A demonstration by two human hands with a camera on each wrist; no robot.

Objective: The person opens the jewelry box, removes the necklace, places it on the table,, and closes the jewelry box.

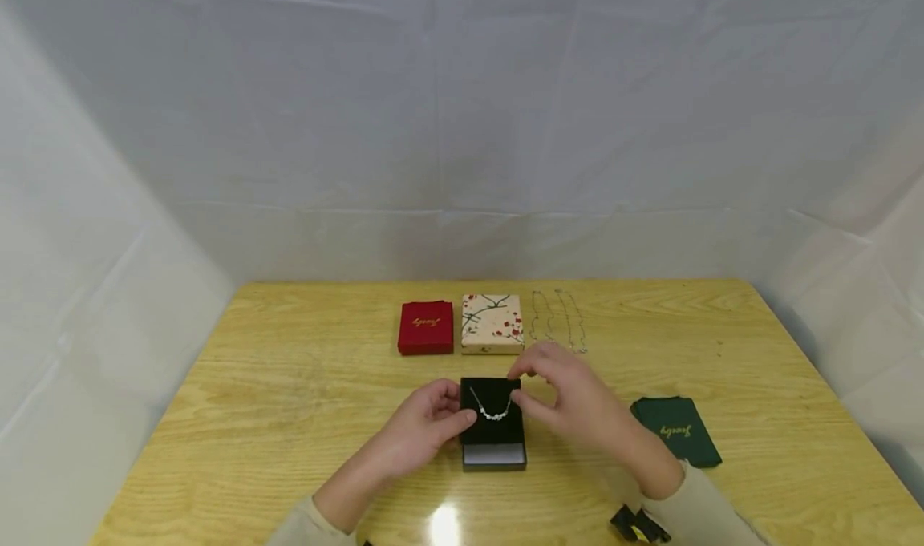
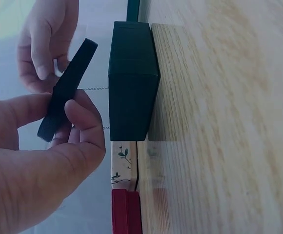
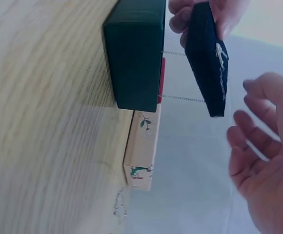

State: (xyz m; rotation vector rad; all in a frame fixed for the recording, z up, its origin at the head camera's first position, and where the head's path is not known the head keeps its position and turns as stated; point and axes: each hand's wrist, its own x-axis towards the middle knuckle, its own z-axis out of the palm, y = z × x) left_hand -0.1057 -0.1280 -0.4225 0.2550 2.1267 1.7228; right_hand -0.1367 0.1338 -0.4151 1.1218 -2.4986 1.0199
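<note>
Pale cloth (image 1: 462,129) hung behind and at both sides of a wooden table (image 1: 303,370), whose yellow grain shone near the front edge. Near the middle of the front part stood a dark green box (image 1: 495,467) with its top open and a grey inside showing.

Above this box was a black pad (image 1: 494,398), and on its face lay a silver necklace (image 1: 494,416) with a row of small bright pieces. The left hand (image 1: 426,426) held the pad at its left side, the thumb on the face and the other fingers behind, so the pad was clamped between them. In both wrist views the pad was tilted and well apart from the box, and two thin chain strands hung down from it.

The right hand (image 1: 577,394) was near the pad's right upper corner; its fingers were loosely bent and apart, and the right wrist view showed a gap between them and the pad.

Farther back lay a red box (image 1: 425,329) with gold letters, next to it a cream box (image 1: 492,325) with branches and red flowers, and then several thin chains (image 1: 570,321). At the right lay a flat green piece (image 1: 677,431), also with gold letters, partly behind the right forearm.
</note>
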